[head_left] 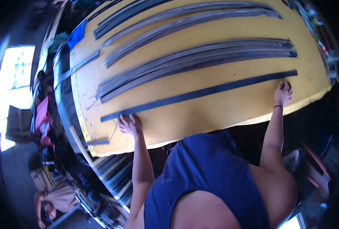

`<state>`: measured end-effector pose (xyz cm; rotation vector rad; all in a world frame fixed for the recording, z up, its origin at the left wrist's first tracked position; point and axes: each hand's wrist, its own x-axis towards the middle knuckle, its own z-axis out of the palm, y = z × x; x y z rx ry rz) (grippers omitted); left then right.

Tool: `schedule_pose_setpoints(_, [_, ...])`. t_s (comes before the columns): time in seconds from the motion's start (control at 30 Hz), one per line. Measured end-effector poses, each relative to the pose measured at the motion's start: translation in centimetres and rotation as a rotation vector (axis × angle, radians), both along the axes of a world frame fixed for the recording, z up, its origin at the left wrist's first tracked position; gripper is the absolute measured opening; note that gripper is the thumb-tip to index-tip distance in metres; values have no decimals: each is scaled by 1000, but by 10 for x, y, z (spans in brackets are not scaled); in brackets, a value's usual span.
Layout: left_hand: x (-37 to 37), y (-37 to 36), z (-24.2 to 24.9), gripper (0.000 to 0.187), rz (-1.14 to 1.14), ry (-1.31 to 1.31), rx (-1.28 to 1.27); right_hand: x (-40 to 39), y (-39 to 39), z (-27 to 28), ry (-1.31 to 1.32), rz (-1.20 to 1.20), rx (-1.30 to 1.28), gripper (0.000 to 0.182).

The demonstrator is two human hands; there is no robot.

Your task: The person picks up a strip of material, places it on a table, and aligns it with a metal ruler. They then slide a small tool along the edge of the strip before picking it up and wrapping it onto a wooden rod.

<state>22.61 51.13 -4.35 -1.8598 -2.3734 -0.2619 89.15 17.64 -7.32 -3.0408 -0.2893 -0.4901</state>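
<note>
A long dark, flat strip [200, 94] lies across the yellow table nearest to my body, slanting up to the right. Beside its left end is my left hand [129, 125], fingers spread, the fingertips at the strip's lower edge. My right hand [283, 94] rests on the table just below the strip's right end, its fingers curled in. Whether anything small is inside those curled fingers is hidden. Farther up lies a thick bundle of similar dark strips [200, 60], slightly fanned at its left end.
More strip bundles [188, 19] lie toward the far side of the yellow table [215, 114]. A blue cloth [77, 35] hangs at its far left corner. A short strip [97, 142] lies near the left front corner. Another person [58, 198] is at lower left.
</note>
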Motion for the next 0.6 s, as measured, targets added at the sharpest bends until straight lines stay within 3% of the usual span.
schedule_pose_setpoints(0.27, [-4, 1, 0, 65, -4, -47, 2, 12, -3, -8, 41, 18, -56, 56])
schedule_pose_setpoints(0.47, [-5, -2, 11, 67, -27, -178, -20, 12, 16, -31, 131, 123, 68, 65])
schedule_pose_setpoints(0.6, [-3, -4, 21, 68, 3, -231, -65, -64, 76, -13, 75, 246, 79, 65])
